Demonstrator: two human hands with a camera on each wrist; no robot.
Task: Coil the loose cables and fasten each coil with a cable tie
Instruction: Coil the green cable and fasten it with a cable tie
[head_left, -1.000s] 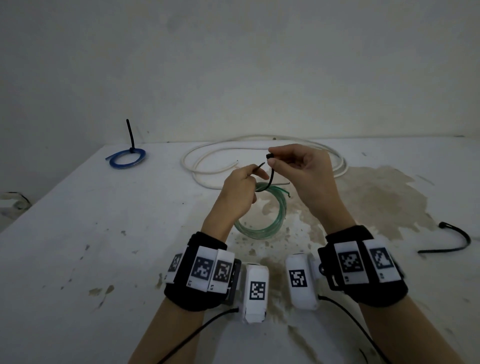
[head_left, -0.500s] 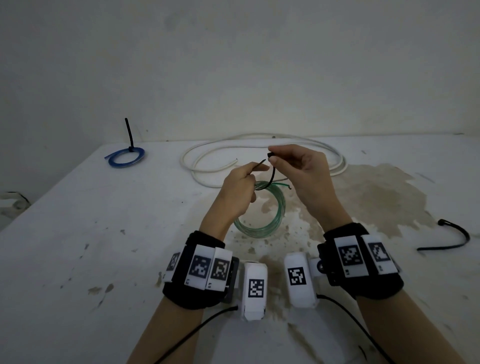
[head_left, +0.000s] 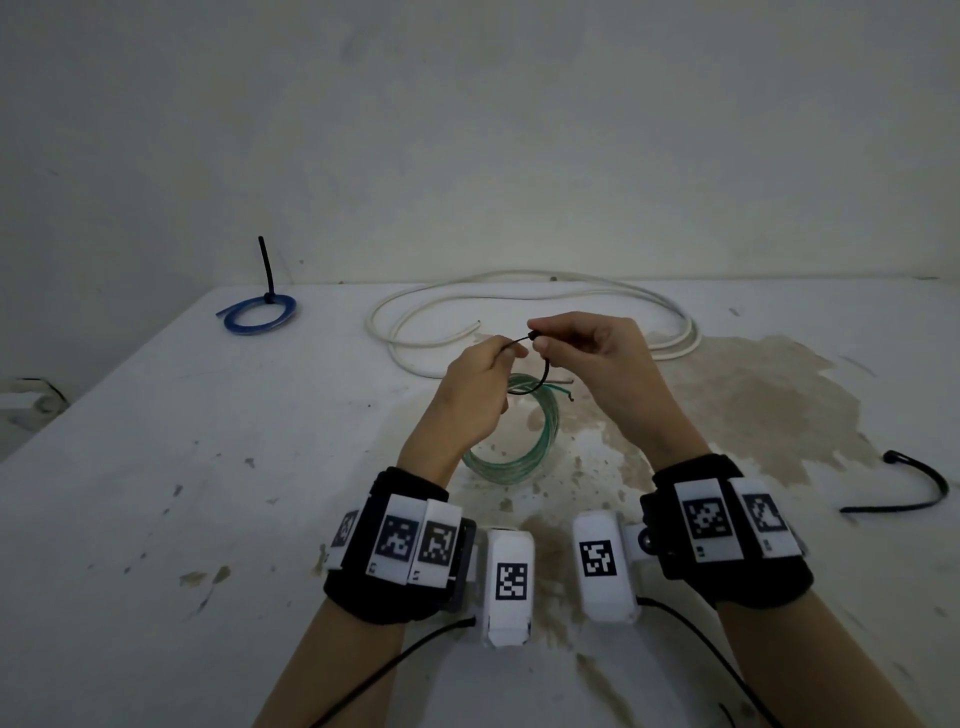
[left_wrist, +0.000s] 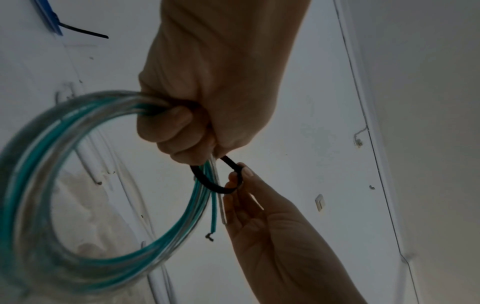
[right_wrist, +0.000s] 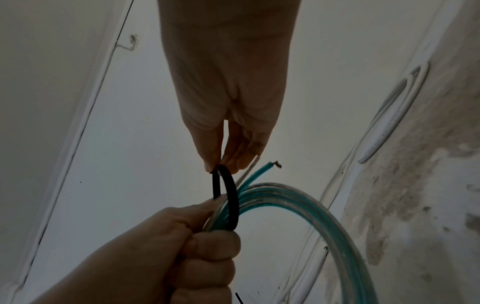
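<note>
Hands raised over stained white table (head_left: 156, 467), mid-fastening; left hand (head_left: 480, 382) fisted around green coil (head_left: 524, 457), bundle gripped at its top and hanging down to the tabletop, thumb and forefinger also pinching thin tail of black cable tie (left_wrist: 207, 181); tie looped around coil strands beside two loose cable ends (right_wrist: 253, 174); right hand (head_left: 597, 358) pinching tie's head between thumb and fingertips (right_wrist: 228, 158), remaining fingers lightly curled; tail seen meeting head, whether threaded through impossible to tell; blue coil (head_left: 257, 314) lying at far left of table, already bound, tie tail standing upright; white cable (head_left: 524, 306) sprawled in loose loops behind hands; spare black tie (head_left: 909, 488) curved near right edge; marker-tagged black bands worn on both wrists.
</note>
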